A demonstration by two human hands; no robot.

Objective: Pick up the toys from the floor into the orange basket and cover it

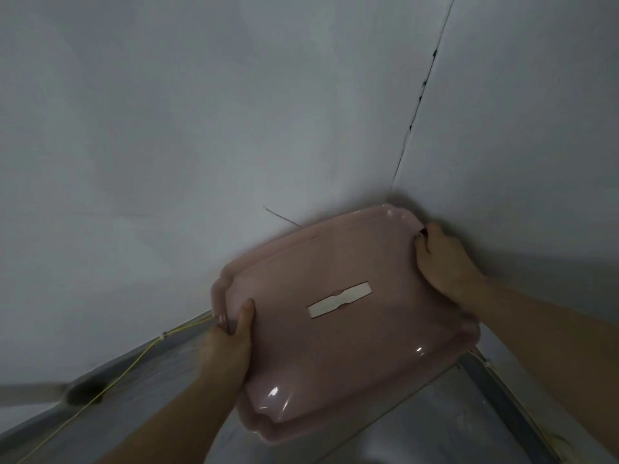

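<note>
A glossy pink-orange lid (335, 346) with a white strip label on top fills the lower middle of the view, in a corner between two walls. The basket under it is hidden by the lid, and no toys show. My left hand (229, 346) grips the lid's left edge, thumb on top and fingers curled under the rim. My right hand (442, 259) grips the far right edge, fingers curled over the rim near the wall.
Grey-white walls (201, 128) meet in a corner just behind the lid. A thin yellow cord (134, 363) runs along the skirting at the left. Grey floor (435, 423) shows at the bottom right, with a dark skirting strip along the right wall.
</note>
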